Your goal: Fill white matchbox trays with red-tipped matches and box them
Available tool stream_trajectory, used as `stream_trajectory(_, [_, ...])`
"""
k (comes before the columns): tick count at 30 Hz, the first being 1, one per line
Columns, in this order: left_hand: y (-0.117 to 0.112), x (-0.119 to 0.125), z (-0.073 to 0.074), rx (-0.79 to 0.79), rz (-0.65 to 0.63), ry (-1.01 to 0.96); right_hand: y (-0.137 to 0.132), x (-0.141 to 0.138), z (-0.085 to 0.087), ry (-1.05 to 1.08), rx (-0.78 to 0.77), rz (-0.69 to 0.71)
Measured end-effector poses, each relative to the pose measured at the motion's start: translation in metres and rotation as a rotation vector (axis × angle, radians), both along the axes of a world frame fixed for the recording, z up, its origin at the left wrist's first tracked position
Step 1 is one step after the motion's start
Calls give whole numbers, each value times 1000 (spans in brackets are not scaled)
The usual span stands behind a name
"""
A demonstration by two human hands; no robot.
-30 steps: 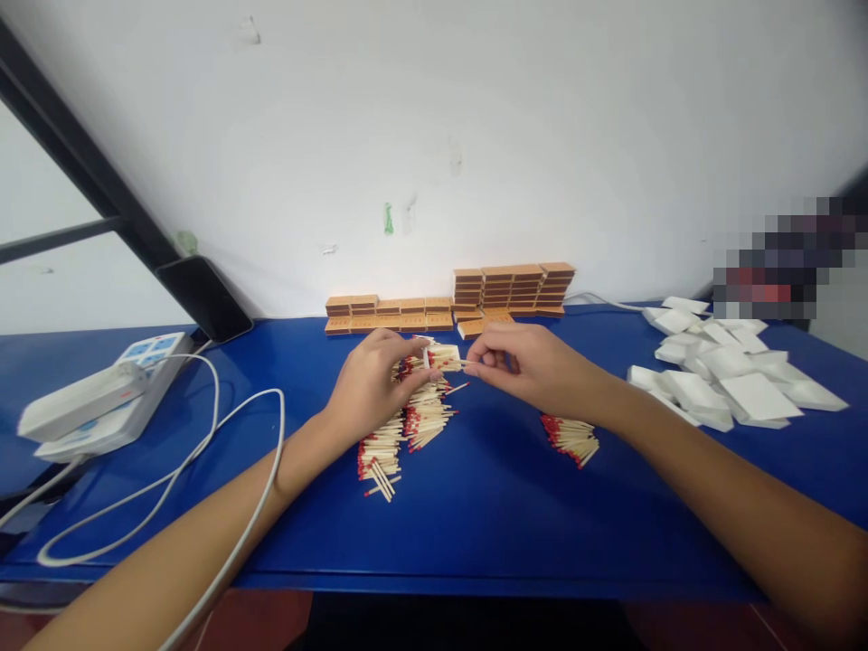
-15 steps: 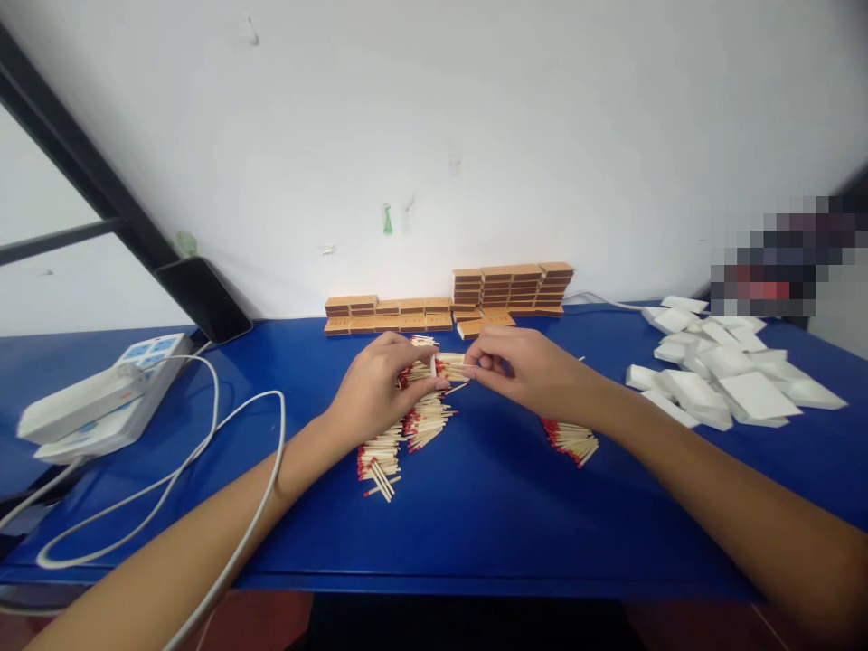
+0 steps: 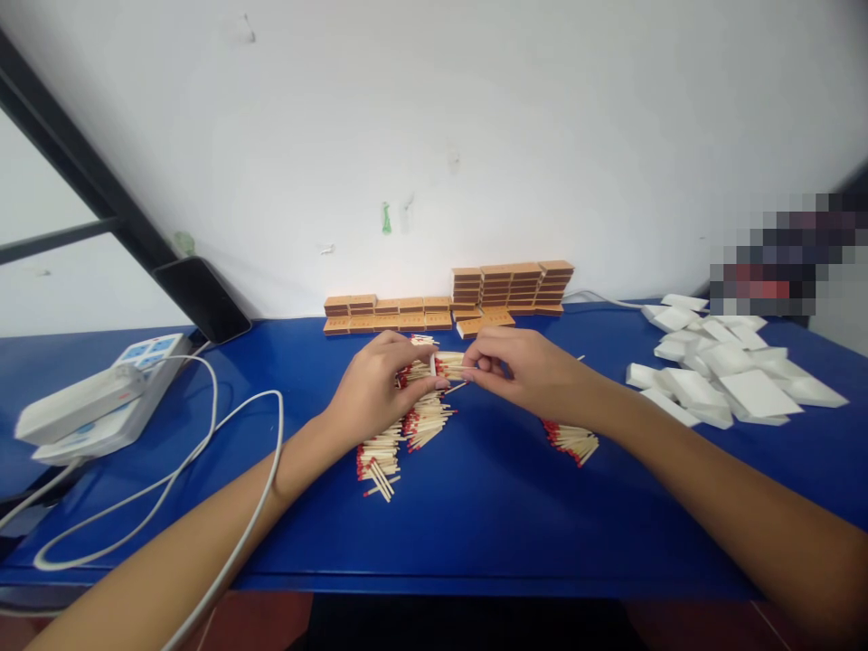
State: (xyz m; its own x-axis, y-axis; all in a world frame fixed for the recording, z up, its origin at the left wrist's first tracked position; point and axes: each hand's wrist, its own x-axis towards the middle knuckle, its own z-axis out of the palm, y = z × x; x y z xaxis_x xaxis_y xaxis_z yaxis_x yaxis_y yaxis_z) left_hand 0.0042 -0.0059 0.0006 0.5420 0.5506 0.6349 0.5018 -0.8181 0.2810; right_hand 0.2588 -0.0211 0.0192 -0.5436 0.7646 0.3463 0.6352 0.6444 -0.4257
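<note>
My left hand (image 3: 372, 389) grips a small white matchbox tray (image 3: 433, 364) between thumb and fingers, above a heap of red-tipped matches (image 3: 427, 425). Matches lie lengthwise in the tray, their red heads toward the left. At the tray's right end, my right hand (image 3: 525, 366) is closed in a pinch on a match (image 3: 459, 368); its fingers hide part of the tray. More loose matches (image 3: 383, 449) spread below my left hand. A smaller bunch of matches (image 3: 573, 441) lies under my right forearm.
Orange-brown matchboxes (image 3: 512, 289) are stacked along the wall. White empty trays (image 3: 719, 371) are piled on the right of the blue table (image 3: 488, 533). On the left are a power strip (image 3: 112, 425), a dark phone-like slab (image 3: 207, 298) and a white cable (image 3: 281, 434) crossing my left forearm.
Both hands stay almost where they were, around the tray. Only a slight shift of the view and of the right fingertips at the match shows.
</note>
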Motion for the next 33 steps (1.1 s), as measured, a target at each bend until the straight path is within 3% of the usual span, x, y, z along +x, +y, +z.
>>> stream_trajectory(33, [-4,3,4,-100,-50,-1,2,-2,-5,-15,28,0])
